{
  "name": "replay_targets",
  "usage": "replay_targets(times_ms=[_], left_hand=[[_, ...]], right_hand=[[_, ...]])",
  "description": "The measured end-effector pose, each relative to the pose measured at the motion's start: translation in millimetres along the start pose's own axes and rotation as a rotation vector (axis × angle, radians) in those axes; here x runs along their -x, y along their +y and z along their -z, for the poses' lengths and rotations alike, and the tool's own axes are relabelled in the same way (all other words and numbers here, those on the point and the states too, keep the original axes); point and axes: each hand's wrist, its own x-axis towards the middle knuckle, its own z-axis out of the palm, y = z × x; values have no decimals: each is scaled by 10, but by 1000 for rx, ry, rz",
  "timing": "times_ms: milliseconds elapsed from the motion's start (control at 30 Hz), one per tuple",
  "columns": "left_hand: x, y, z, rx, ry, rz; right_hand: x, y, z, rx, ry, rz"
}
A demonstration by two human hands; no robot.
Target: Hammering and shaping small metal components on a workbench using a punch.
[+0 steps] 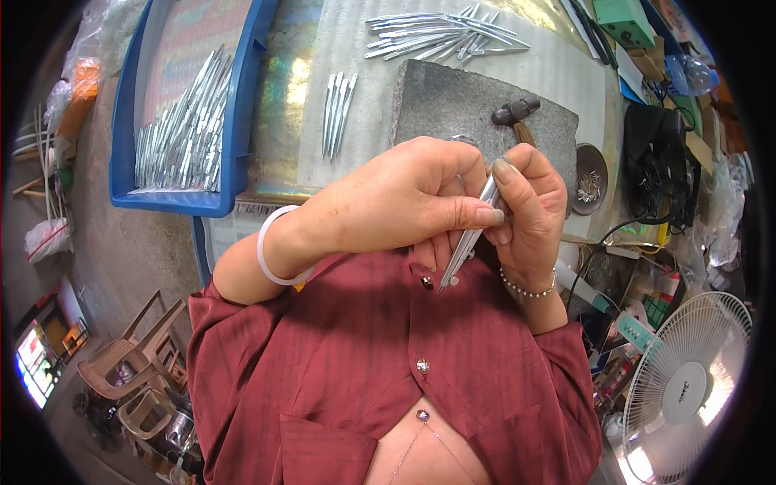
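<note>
Both hands are together in front of the chest, over a slim silver metal piece [463,255] that looks like a drawing compass. It tilts with its narrow end down toward the shirt, and small round knobs show near that end. My left hand [412,198] is closed on it, with the thumb along its upper part. Pinching the top end, my right hand [529,194] has its thumb and fingers pressed together. The fingers partly hide the upper part of the piece. Just beyond the hands lies a grey stone block [440,101] bearing a hammer [516,111].
A blue tray [237,105] at the left holds many flat silver metal strips [190,129]. More strips lie in a small group [338,113] and a far pile [444,34]. Right of the block is a bowl [596,158] of small metal bits. A fan [687,388] stands at lower right.
</note>
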Motion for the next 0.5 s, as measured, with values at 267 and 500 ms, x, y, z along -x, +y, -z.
replay_targets(times_ms=[267, 500], left_hand=[[-177, 93, -35, -55, -22, 51], [-265, 156, -38, -127, -66, 60]], right_hand=[[-14, -54, 104, -67, 59, -18], [29, -39, 154, -71, 86, 49]])
